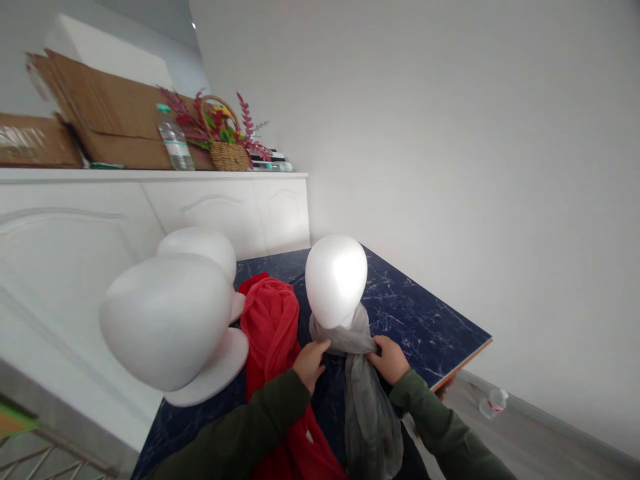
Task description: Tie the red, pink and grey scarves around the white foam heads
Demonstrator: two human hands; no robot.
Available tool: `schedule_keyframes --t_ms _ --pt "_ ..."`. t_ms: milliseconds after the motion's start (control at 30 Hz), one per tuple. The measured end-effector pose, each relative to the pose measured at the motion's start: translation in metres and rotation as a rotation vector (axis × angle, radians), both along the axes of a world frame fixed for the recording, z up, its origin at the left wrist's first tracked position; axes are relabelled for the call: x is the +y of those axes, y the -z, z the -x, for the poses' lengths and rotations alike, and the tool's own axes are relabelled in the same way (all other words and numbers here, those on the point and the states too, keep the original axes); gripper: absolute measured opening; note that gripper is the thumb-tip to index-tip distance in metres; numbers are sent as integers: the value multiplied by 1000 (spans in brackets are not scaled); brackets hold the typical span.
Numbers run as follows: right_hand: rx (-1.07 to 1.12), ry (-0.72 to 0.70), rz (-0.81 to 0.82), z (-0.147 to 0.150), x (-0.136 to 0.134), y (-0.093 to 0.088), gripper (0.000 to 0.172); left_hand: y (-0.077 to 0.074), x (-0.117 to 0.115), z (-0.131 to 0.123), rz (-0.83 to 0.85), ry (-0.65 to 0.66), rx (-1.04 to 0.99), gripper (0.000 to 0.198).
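Observation:
A sheer grey scarf (371,417) is wrapped around the neck of a white mannequin head (336,280), its long end hanging down over the table's near edge. My right hand (390,360) pinches the scarf at the right side of the neck. At the left side, my left hand (310,364) has its fingers apart, the fingertips touching or very near the scarf's lower edge. To the left, a bunched red scarf (273,327) lies along the table, passing beneath my left sleeve.
Two more white mannequin heads (167,320) stand on the left of the dark blue marbled table (425,313). Behind them, a white cabinet (220,213) carries cardboard boxes (115,100), a plastic bottle (175,140) and a flower basket (229,155). Another bottle (493,404) lies on the floor at right.

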State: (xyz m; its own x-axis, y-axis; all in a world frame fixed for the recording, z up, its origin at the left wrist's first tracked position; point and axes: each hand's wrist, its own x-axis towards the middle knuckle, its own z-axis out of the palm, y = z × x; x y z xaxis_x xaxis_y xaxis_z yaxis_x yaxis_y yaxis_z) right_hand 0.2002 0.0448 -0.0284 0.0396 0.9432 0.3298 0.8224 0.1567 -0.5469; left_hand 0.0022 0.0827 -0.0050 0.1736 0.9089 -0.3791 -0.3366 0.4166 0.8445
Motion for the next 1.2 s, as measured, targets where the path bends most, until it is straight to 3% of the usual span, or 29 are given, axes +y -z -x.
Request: schedule_keyframes --t_ms 100,200,267,367,433,500,633,733,933,1100,1200 --pt "51 -100 -81 9 -6 -5 2 -11 -30 -2 75 215 114 30" --pt "57 -299 -94 17 -13 -15 2 -18 -42 -17 83 412 120 33" --pt "86 -397 -52 21 -17 -21 6 -18 -39 -29 125 437 117 33" --pt "279 -451 54 19 -18 -22 15 -11 -31 -42 184 373 139 29" --pt "479 -402 177 13 -15 -18 20 -7 -26 -45 182 325 146 23" --pt "578 -250 302 6 -8 -13 26 -3 -24 -45 163 295 143 18" --pt "210 91 266 -2 17 -7 43 -2 -26 -44 44 189 87 14" --pt "62 121 202 0 38 -8 44 -4 -29 -43 -78 153 -12 20" --pt "198 195 92 -9 56 -11 34 -15 -32 -21 -278 14 -199 20" --pt "440 254 159 -45 76 -7 33 -37 -25 29 -163 -195 -212 23" --pt "539 227 161 -65 93 -11 27 -46 -11 66 -115 -178 -238 25"
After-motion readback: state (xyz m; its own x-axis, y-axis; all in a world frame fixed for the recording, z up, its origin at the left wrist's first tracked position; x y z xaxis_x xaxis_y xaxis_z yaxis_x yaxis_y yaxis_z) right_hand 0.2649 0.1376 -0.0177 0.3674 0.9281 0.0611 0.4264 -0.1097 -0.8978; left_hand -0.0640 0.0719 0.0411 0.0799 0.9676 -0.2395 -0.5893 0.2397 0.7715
